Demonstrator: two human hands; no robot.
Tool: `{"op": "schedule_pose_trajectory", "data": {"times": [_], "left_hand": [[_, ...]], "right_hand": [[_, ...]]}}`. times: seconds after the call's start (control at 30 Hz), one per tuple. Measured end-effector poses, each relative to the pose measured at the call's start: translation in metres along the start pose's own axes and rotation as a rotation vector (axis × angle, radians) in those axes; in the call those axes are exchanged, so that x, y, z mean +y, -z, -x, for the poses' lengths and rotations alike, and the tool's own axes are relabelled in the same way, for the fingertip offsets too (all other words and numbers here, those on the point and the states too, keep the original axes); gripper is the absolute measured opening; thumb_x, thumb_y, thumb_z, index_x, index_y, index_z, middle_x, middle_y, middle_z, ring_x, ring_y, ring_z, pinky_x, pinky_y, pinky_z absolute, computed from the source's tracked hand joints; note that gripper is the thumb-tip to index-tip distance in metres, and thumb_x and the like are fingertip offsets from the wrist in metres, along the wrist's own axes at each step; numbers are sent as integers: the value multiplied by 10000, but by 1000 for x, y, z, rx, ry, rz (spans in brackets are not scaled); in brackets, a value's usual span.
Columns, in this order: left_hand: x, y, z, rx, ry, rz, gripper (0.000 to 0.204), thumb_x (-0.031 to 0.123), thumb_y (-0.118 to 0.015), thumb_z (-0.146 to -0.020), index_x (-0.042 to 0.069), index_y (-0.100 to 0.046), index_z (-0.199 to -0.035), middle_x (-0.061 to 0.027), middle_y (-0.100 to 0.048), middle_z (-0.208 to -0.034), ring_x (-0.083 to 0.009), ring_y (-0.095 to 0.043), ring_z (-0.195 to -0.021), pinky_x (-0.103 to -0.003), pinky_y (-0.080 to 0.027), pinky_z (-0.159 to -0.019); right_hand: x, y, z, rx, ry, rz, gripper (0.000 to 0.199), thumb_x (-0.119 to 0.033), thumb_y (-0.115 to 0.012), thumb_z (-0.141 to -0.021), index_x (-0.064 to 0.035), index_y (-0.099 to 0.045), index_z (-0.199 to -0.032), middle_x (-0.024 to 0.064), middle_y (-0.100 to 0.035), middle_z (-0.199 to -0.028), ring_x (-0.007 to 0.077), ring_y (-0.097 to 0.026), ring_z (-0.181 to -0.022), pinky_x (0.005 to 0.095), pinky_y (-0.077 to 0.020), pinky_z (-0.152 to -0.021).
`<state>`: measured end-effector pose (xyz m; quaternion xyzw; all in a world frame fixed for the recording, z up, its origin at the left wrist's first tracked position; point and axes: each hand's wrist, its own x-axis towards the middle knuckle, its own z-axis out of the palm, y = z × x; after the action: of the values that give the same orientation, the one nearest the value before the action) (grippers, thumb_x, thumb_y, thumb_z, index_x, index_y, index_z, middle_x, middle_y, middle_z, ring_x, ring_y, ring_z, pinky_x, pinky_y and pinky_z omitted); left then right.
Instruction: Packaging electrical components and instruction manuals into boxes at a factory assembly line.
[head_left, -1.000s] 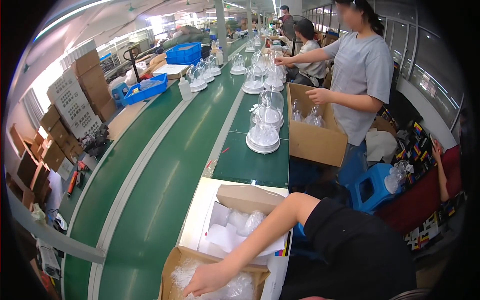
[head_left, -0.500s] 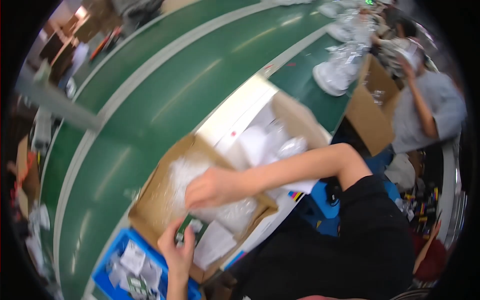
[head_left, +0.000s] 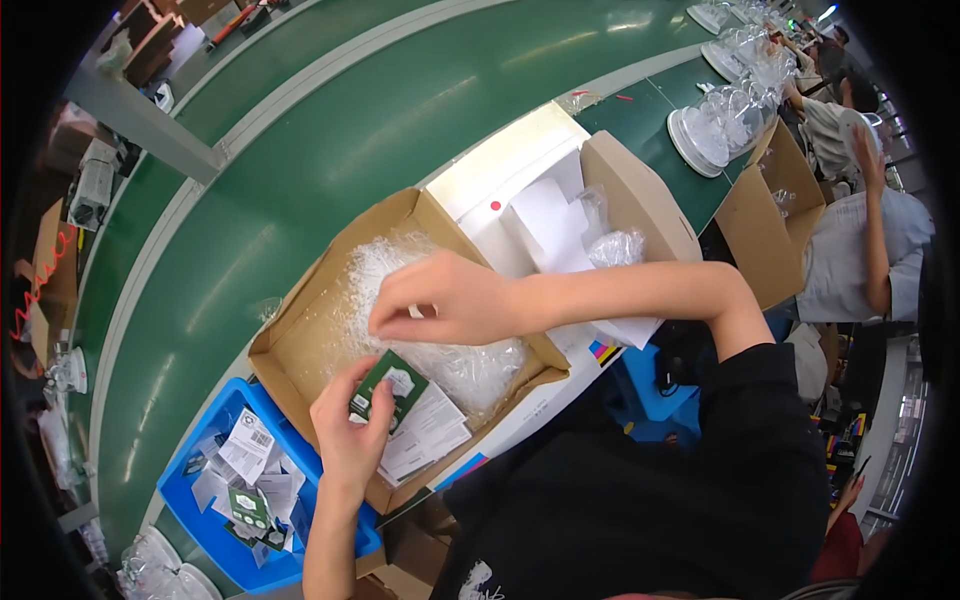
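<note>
My left hand grips a green card with white printed patches, thumb across its front. Above the cardboard tray, my right hand is closed, thumb and fingertips together; whatever they pinch, if anything, is too small to make out. Below it lies a heap of thin clear-white plastic strands and crumpled clear plastic. White printed slips rest in the near corner of the open cardboard tray, partly behind the green card.
A blue bin of slips and green cards stands at the left. Right of the tray is a box with white paper and clear plastic. The green conveyor curves behind. At the right, a person stands by a cardboard box and bagged white discs.
The view has shifted, so the trays and bin sit differently in it. My right hand stays closed over the strands; my left still holds the green card, now tilted more toward view.
</note>
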<state>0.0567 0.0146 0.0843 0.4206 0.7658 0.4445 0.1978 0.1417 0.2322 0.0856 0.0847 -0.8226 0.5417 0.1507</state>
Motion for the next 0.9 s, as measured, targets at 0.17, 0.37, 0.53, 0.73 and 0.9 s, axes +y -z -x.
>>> {"op": "schedule_pose_trajectory", "data": {"times": [0.17,0.37,0.53,0.73,0.9], "left_hand": [[-3,-1,-2,11,22,6,229,12,-671,-827,-26,-654,-1053,-150,-700,-945,-232,-685,-872,-316,-513,-807],[-3,1,-3,4,-12,-28,247,-1,-671,-820,-26,-649,-1065,-159,-696,-950,-228,-687,-892,-313,-512,-822],[-5,3,0,-19,41,-58,279,0,-665,-832,-6,-642,-1110,-155,-707,-930,-226,-701,-868,-308,-520,-807],[0,2,-5,-11,120,39,332,7,-646,-852,23,-622,-1183,-143,-721,-894,-188,-712,-779,-282,-534,-700],[0,2,-3,-27,122,40,338,6,-633,-856,21,-615,-1193,-154,-718,-904,-193,-713,-793,-290,-532,-700]], "right_hand": [[-7,-12,-4,24,-182,-198,108,-125,-659,-902,-45,-691,-967,40,-696,-859,170,-656,-738,270,-500,-593],[13,-20,3,-23,-47,-41,120,-141,-678,-891,-59,-694,-977,69,-700,-850,125,-668,-744,261,-517,-614],[24,-24,4,6,-173,-187,117,-121,-685,-893,-42,-690,-980,73,-702,-844,116,-668,-705,258,-527,-614],[22,-24,7,92,-259,-308,98,-53,-606,-951,20,-663,-982,82,-702,-851,111,-665,-698,233,-540,-626],[25,-27,7,129,-182,-288,110,-58,-598,-960,30,-651,-1001,86,-688,-871,112,-667,-728,228,-539,-625]]}}
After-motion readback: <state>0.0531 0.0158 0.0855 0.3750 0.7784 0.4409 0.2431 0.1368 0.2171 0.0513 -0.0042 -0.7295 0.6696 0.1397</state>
